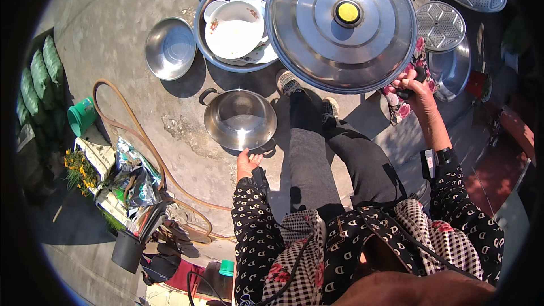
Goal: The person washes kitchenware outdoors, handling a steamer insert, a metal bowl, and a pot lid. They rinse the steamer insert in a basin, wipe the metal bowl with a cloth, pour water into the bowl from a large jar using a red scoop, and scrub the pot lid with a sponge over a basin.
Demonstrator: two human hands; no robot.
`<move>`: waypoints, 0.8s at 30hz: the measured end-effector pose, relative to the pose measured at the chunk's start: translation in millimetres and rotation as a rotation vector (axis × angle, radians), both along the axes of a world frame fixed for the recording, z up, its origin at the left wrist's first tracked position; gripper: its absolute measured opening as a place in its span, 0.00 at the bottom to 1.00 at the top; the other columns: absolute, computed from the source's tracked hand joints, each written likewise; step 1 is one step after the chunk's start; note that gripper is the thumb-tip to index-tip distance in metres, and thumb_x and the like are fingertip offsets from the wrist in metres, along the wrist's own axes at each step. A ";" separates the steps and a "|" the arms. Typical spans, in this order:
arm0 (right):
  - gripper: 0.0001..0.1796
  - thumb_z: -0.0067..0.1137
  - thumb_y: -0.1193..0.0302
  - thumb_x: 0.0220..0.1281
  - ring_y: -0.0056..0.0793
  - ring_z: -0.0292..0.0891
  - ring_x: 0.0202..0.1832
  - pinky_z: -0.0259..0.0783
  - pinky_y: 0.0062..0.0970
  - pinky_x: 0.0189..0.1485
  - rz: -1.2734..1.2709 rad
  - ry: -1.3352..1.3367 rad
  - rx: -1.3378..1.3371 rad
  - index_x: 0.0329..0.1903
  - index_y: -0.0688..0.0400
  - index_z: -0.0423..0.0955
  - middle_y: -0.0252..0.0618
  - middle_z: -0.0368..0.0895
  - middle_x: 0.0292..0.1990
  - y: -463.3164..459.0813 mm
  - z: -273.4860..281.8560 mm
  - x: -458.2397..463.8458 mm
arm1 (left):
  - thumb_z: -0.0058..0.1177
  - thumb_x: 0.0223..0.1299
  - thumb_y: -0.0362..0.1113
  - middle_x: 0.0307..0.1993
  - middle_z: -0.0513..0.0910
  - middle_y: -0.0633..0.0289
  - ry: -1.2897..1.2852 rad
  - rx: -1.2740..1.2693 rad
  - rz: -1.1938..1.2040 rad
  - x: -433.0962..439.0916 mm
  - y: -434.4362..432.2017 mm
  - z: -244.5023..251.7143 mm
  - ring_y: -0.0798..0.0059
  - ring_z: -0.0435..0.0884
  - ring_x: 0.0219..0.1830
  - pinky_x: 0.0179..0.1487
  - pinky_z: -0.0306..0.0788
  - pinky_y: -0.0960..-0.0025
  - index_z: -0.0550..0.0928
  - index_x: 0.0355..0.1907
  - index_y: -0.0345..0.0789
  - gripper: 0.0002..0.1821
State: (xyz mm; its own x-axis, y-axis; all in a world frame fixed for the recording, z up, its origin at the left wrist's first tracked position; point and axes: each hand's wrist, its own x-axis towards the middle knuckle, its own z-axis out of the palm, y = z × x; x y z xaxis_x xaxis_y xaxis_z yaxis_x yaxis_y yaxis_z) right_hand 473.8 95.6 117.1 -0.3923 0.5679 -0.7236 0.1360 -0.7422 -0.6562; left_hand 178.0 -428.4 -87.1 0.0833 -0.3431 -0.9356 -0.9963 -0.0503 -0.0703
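My right hand grips a black side handle of a large, round, lidded steel pot, whose lid bears a knob with a yellow top. A second black handle shows at the pot's far left. My left hand is at the near rim of a two-handled steel pan, thumb up by the rim and palm turned upward; whether its fingers bear on the pan cannot be told. Beyond the pan stands a wide steel basin holding white bowls and plates, the top bowl with a floral print.
A steel bowl sits left of the basin. Perforated steamer plates and another basin lie at the right. An orange-brown hose loops over the concrete near a green bucket. My feet are below the large lid.
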 end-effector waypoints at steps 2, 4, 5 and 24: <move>0.09 0.59 0.74 0.62 0.31 0.79 0.46 0.79 0.40 0.54 0.022 0.142 0.014 0.29 0.55 0.68 0.35 0.75 0.40 10.0 -2.5 -13.1 | 0.53 0.70 0.37 0.64 0.72 0.48 0.028 0.098 -0.178 -4.0 1.3 9.0 0.47 0.71 0.67 0.64 0.75 0.43 0.66 0.68 0.34 0.27; 0.12 0.58 0.76 0.60 0.31 0.77 0.42 0.79 0.41 0.51 0.012 0.109 0.017 0.26 0.55 0.64 0.39 0.76 0.36 15.4 0.1 -25.7 | 0.51 0.71 0.36 0.59 0.79 0.49 0.120 0.179 -0.272 -14.6 7.7 20.7 0.53 0.80 0.59 0.60 0.78 0.47 0.73 0.61 0.33 0.19; 0.11 0.59 0.76 0.60 0.32 0.78 0.42 0.79 0.41 0.51 0.028 0.031 0.033 0.26 0.55 0.65 0.41 0.77 0.38 16.4 4.0 -30.8 | 0.51 0.71 0.37 0.59 0.79 0.49 0.136 0.230 -0.331 -21.5 14.0 27.8 0.53 0.80 0.59 0.59 0.79 0.49 0.74 0.61 0.33 0.19; 0.10 0.62 0.70 0.52 0.29 0.76 0.38 0.77 0.34 0.45 0.691 0.101 -0.066 0.29 0.55 0.68 0.38 0.76 0.32 72.8 27.9 -135.5 | 0.36 0.73 0.69 0.56 0.81 0.57 0.878 0.735 -0.544 -212.1 235.6 175.0 0.72 0.81 0.52 0.53 0.76 0.70 0.71 0.69 0.36 0.40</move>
